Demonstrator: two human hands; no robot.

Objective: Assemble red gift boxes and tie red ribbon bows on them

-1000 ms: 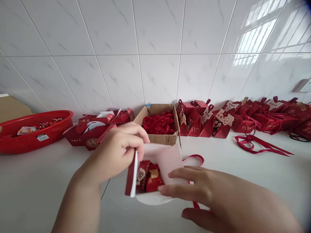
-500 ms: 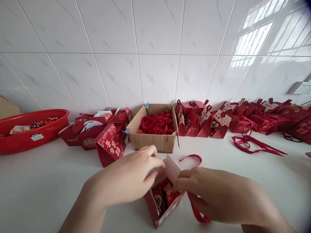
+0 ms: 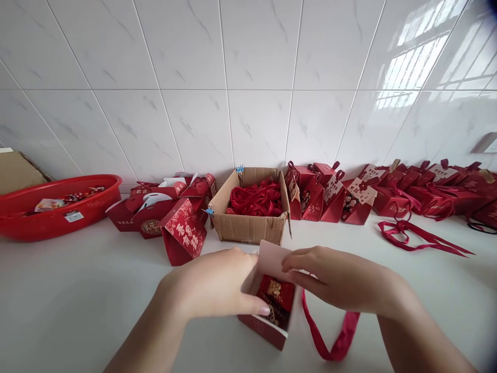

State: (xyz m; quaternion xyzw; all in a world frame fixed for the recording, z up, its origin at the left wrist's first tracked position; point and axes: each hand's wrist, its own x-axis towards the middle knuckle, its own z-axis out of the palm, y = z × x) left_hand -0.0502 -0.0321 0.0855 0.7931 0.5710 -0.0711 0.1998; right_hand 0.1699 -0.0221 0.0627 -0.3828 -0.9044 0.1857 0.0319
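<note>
Since half a second earlier, the small red gift box point(image 3: 267, 325) had swung from a tilt to sit flatter on the white counter point(image 3: 77, 295). Both hands had closed in over its open top.

The left hand point(image 3: 212, 282) was curled around the box's left side, grasping it, with the thumb lying along the near rim. The right hand point(image 3: 341, 277) reached in from the other side with its fingertips resting on the pale inner flap point(image 3: 272, 258). The flap stood up at the far edge of the box. Whether that hand pinched the flap or only pressed it could not be told.

The box sat between the two hands, directly under the fingers. Red sweet packets point(image 3: 277, 294) with gold print showed inside it. A red ribbon point(image 3: 347, 335) ran out from beneath the right hand and looped on the counter below the right wrist.

Just beyond the fingertips stood a cardboard box point(image 3: 248, 230) filled with red ribbons point(image 3: 256, 199). Beyond the left hand lay a pile of flat and half-folded red boxes point(image 3: 155, 210). Farther out to the left sat a red plastic basket point(image 3: 54, 210). Beyond the right hand, a row of finished gift boxes point(image 3: 330, 194) lined the tiled wall point(image 3: 194, 103), and a loose ribbon point(image 3: 419, 235) lay in front of them.
</note>
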